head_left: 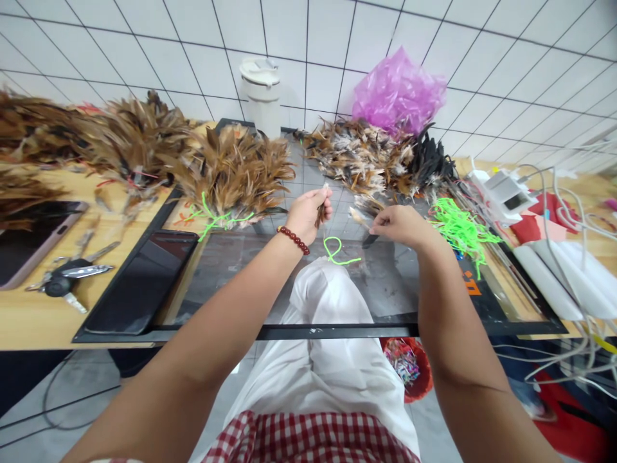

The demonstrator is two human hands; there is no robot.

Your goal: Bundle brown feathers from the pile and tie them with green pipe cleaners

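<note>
My left hand (pixel 310 215), with a beaded bracelet on the wrist, is closed around the quill ends of some brown feathers (pixel 321 215). A little to the right, my right hand (pixel 398 225) pinches a pale and dark feather (pixel 361 218) above the glass-topped board (pixel 385 296). Between the hands lies a looped green cord (pixel 332 251). Behind my left hand spreads a heap of brown feathers (pixel 236 167), with green cords (pixel 212 218) at its near side. Mixed pale and dark feathers (pixel 357 154) lie behind my right hand.
A white lidded tumbler (pixel 265 99) and a pink plastic bag (pixel 398 90) stand at the back. Green cords (pixel 460 228) are piled at right, near white cables (pixel 554 212). A black phone (pixel 144 283) and keys (pixel 70 276) lie left. A red basket (pixel 424 373) sits below the table.
</note>
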